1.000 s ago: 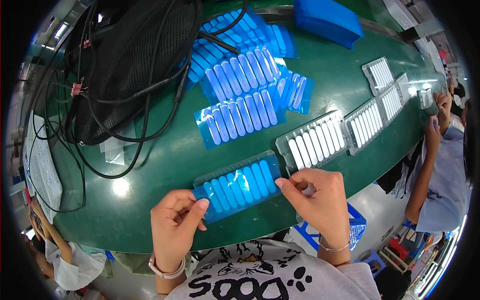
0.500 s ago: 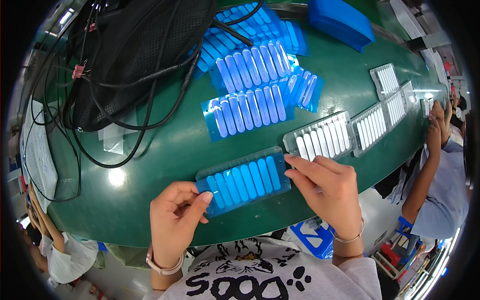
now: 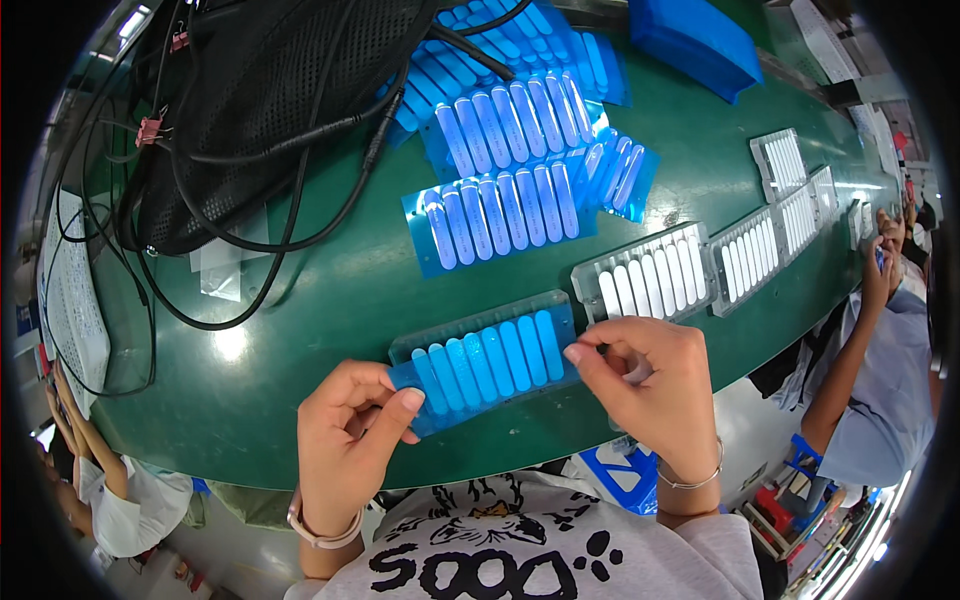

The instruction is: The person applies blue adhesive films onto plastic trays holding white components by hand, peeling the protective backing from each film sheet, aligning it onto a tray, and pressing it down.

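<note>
A blue film sheet [image 3: 487, 368] with a row of long rounded strips lies over a clear plastic tray [image 3: 470, 326] near the front edge of the table. My left hand [image 3: 345, 425] pinches the film's left edge between thumb and fingers. At the opposite end, my right hand [image 3: 655, 385] is closed in a pinch, thumb and forefinger together on the film's right edge. Farther right, just beyond my right hand, sits another clear tray [image 3: 583, 285] with white strips in it.
More white-strip trays [image 3: 745, 262] run in a line toward the far right. Blue strip sheets [image 3: 500, 215] are piled behind. A black mesh bag [image 3: 290, 100] and cables [image 3: 290, 245] occupy the left; a blue bin [image 3: 695, 45] stands at the back. A co-worker's arm [image 3: 850, 345] reaches in at right.
My right hand has pulled in slightly, with its fingers more curled at the film's right edge. My left hand keeps its pinch. The whole view has shifted a little.
</note>
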The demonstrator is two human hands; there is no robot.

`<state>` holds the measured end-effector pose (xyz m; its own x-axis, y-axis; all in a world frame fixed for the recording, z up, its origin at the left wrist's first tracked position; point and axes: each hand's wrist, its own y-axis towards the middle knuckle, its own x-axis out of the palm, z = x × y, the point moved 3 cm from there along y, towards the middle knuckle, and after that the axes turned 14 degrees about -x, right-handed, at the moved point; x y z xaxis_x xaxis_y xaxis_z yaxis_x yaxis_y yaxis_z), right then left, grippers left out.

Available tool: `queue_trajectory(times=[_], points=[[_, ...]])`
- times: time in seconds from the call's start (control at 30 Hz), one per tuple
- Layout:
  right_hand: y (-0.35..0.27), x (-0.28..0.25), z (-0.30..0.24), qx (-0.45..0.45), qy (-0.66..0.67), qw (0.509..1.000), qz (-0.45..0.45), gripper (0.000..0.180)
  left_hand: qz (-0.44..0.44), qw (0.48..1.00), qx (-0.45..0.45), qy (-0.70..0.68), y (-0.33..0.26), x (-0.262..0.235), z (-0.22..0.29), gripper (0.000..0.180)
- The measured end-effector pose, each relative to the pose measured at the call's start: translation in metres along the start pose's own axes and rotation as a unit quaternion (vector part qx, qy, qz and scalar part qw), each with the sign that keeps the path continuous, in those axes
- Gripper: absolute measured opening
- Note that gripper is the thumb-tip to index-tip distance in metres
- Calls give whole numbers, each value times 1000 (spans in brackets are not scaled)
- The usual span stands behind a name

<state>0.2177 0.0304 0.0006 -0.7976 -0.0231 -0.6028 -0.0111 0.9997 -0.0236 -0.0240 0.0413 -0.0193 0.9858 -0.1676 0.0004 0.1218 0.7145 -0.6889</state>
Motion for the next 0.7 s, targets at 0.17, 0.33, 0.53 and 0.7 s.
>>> queue_trajectory(times=[0.17,0.33,0.53,0.7], points=[[-2,4,2,2,48,998,34,7,-1,1000,12,12,-3,-2,2,13],[2,5,1,49,62,997,26,8,-7,1000,-7,7,2,-3,-2,12],[4,6,1,64,43,997,18,9,3,1000,1,16,0,-3,-2,13],[8,5,-5,83,3,997,-2,12,-6,1000,1,8,0,-1,0,13]])
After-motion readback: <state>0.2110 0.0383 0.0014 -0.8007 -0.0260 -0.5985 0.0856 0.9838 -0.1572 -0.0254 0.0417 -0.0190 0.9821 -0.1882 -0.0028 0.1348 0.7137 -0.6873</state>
